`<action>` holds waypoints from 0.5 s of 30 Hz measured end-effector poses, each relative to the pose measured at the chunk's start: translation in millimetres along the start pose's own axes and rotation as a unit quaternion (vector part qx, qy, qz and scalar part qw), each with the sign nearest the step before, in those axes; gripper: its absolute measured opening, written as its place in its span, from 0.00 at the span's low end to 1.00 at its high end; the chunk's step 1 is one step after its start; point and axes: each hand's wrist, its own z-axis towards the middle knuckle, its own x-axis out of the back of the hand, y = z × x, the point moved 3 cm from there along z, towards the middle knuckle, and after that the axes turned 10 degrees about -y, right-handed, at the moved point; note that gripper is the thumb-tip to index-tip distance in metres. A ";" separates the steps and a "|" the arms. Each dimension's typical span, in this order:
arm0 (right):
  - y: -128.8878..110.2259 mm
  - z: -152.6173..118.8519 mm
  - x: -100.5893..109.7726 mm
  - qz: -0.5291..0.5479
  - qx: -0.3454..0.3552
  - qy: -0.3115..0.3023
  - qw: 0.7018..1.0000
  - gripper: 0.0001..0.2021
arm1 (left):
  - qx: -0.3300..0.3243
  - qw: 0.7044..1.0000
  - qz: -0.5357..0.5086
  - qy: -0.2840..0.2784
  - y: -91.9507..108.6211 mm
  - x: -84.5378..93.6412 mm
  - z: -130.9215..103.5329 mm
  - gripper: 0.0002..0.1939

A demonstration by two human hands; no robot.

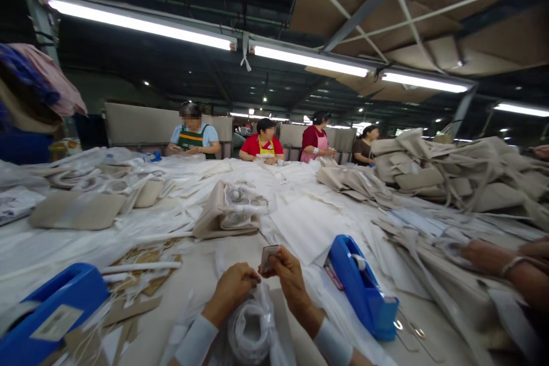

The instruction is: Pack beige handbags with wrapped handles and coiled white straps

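Observation:
My right hand [289, 277] pinches a small flat tag [269, 257] between thumb and fingers, near the lower middle of the view. Just left of it is my left hand [235, 289], its fingers curled together close to the tag's lower edge; what they grip is too small to make out. Below both hands lies a coiled strap in clear plastic wrap [251, 331], on beige material. A beige bag [223, 211] with plastic-wrapped handles stands on the table beyond my hands.
Blue tape dispensers stand at right [364, 291] and lower left [55, 314]. Cardboard tags and strings [137, 297] lie at left. A beige bag pile [463, 171] fills the right. Another person's hands [493, 257] work at the right edge. Several people sit or stand across the table.

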 end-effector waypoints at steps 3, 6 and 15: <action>6.7 -1.9 3.9 0.014 -0.011 0.037 0.999 0.23 | 0.023 0.998 0.054 -0.031 -7.4 -2.3 4.7 0.13; 20.6 -4.6 11.3 0.031 -0.047 0.080 0.995 0.25 | 0.033 0.996 0.073 -0.041 -12.4 -3.1 7.7 0.14; 19.1 -39.0 48.1 -0.064 -0.068 0.214 0.972 0.21 | 0.007 0.996 0.062 -0.062 -30.7 -3.9 19.7 0.13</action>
